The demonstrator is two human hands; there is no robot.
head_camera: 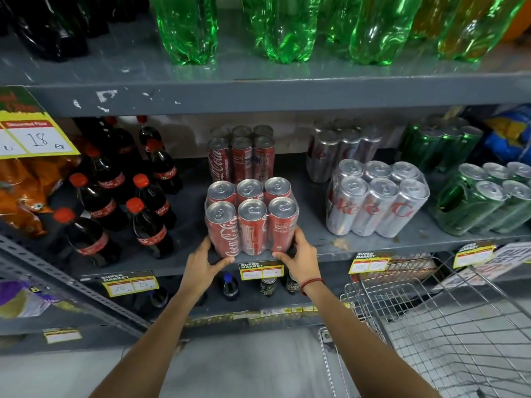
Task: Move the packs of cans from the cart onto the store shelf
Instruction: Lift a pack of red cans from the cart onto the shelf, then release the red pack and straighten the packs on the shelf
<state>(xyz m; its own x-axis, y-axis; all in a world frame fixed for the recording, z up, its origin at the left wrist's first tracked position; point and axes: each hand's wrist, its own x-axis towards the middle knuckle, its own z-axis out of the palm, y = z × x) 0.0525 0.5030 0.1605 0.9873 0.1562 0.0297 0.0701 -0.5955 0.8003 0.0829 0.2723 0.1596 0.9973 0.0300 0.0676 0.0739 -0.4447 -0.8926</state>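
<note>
A shrink-wrapped pack of red cola cans stands upright at the front edge of the grey middle shelf. My left hand grips its lower left corner and my right hand grips its lower right corner, thumbs under the front. Behind it stands another red can pack. The wire cart sits at the lower right; no packs show in the part of its basket that I can see.
Silver can packs and green can packs stand to the right on the same shelf. Small cola bottles crowd the left. Large green bottles fill the upper shelf. Price tags line the shelf edges.
</note>
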